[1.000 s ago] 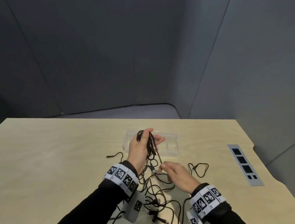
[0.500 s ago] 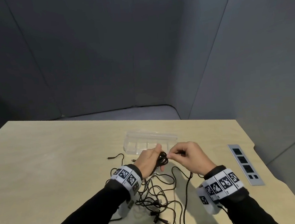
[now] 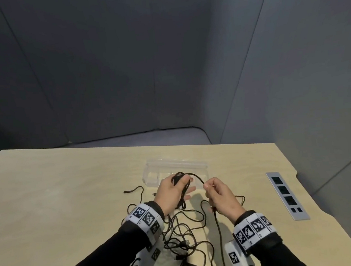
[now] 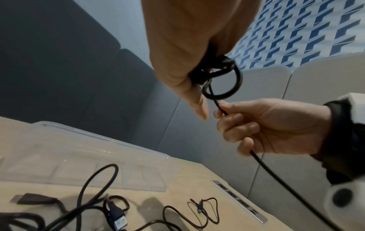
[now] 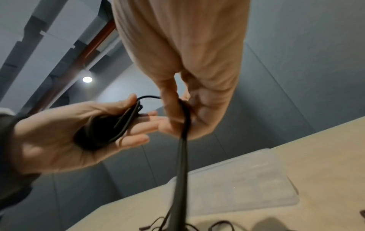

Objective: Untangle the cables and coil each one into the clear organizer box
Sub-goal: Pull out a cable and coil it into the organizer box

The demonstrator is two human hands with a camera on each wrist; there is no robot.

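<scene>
My left hand (image 3: 182,184) holds a small coil of black cable (image 3: 179,177) in its palm, thumb over the loops, just in front of the clear organizer box (image 3: 152,169). An arc of the same cable runs from the coil to my right hand (image 3: 206,186), which pinches it between thumb and forefinger; the rest drops through that fist to the table. In the right wrist view the coil (image 5: 110,125) lies across the left palm. In the left wrist view its loops (image 4: 223,78) hang under the left hand. A tangle of black cables (image 3: 185,237) lies on the table between my wrists.
The light wooden table (image 3: 59,194) has a grey socket strip (image 3: 286,195) set in near its right edge. One loose cable end (image 3: 133,191) lies left of the box. Grey padded walls stand behind the table.
My hands met half a second ago and have drawn apart again. An arc of cable now spans between them, and my left hand has lifted the coil back toward the box.
</scene>
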